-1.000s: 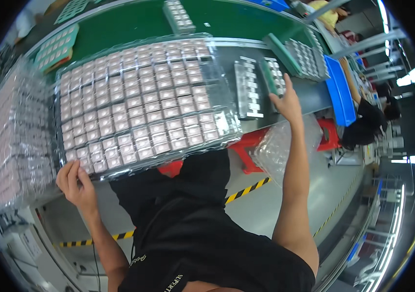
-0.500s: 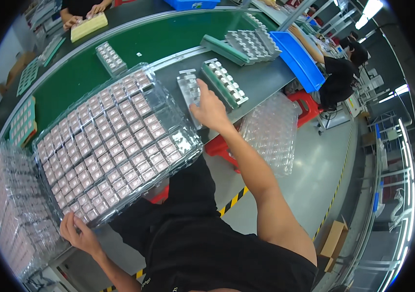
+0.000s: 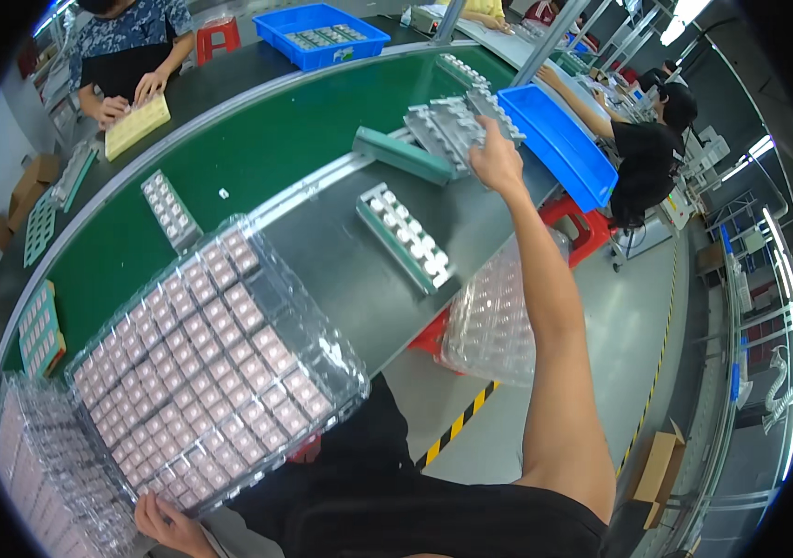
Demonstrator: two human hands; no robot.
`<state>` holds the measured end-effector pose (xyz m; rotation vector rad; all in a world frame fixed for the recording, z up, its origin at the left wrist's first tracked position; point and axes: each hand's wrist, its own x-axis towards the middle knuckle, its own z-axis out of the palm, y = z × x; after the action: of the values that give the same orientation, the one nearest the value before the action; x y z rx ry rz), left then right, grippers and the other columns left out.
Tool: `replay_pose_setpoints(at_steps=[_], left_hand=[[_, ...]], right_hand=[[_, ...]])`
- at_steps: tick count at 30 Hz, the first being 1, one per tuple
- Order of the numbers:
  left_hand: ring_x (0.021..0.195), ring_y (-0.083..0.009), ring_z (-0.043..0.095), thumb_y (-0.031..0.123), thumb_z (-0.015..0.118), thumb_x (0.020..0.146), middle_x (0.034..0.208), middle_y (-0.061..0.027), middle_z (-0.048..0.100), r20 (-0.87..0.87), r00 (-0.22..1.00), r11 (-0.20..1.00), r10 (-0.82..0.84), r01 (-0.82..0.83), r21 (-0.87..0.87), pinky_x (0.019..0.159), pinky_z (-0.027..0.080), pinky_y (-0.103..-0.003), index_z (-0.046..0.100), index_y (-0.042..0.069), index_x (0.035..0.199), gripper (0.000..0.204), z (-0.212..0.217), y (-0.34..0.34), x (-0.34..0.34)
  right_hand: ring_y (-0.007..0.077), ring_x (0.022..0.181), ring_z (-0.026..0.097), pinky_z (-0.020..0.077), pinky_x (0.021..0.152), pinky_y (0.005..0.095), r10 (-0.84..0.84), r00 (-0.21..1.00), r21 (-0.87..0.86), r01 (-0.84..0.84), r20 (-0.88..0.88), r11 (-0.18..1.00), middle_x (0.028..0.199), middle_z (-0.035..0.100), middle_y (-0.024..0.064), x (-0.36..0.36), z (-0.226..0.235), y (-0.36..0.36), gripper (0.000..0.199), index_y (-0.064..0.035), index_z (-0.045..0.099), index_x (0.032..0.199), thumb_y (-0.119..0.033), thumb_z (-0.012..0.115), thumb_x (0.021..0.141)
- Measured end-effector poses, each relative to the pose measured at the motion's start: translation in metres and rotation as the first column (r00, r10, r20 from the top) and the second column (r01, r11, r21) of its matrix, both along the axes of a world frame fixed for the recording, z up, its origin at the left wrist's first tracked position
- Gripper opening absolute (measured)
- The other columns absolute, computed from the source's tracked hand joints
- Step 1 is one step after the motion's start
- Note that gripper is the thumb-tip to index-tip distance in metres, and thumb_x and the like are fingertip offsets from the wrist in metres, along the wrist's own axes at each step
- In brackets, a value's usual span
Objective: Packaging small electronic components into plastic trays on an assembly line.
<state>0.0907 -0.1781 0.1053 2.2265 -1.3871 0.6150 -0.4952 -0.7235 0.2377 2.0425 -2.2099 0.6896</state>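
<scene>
Black short-sleeved shirt, bare forearms.

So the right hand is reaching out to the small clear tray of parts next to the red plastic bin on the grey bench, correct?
Not quite: the bin is blue, not red. In the head view, the right hand reaches out to the small clear tray of parts next to the blue plastic bin on the grey bench. The rest of your statement holds.

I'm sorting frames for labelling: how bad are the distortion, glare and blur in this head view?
Head view: strong fisheye, so the green conveyor belt bows and a black vignette rings the picture; ceiling lights leave white glare patches on the clear plastic tray; the left hand is cut by the lower edge; the right hand on the small tray looks only slightly soft; the centre is sharp.
</scene>
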Motion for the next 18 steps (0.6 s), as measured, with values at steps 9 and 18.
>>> replay_pose_setpoints(at_steps=[9, 18], left_hand=[[0.101, -0.0337, 0.063, 0.010, 0.067, 0.089, 0.107, -0.0143, 0.070, 0.068, 0.996, 0.999, 0.051, -0.050, -0.009, 0.091, 0.047, -0.047, 0.076, 0.004, 0.098, 0.014, 0.033, -0.036, -0.033], [0.113, -0.0355, 0.056, -0.002, 0.060, 0.091, 0.119, -0.0183, 0.060, -0.040, 0.990, 0.990, 0.137, -0.135, 0.043, 0.101, 0.044, -0.045, 0.068, -0.004, 0.111, 0.022, 0.006, 0.002, -0.011]], right_hand=[[0.0460, 0.105, 0.063, 0.0492, 0.092, 0.0533, -0.065, 0.981, -0.026, 0.061, -0.185, 0.998, 0.113, 0.068, 0.0263, -0.078, -0.047, -0.138, 0.048, -0.0120, 0.057, 0.131, -0.015, 0.060, 0.084], [0.0410, 0.115, 0.057, 0.0505, 0.087, 0.0579, -0.254, 0.850, -0.126, 0.220, -0.462, 0.967, 0.125, 0.058, 0.0201, -0.058, -0.052, -0.152, 0.044, -0.0178, 0.060, 0.133, -0.026, 0.062, 0.089]])
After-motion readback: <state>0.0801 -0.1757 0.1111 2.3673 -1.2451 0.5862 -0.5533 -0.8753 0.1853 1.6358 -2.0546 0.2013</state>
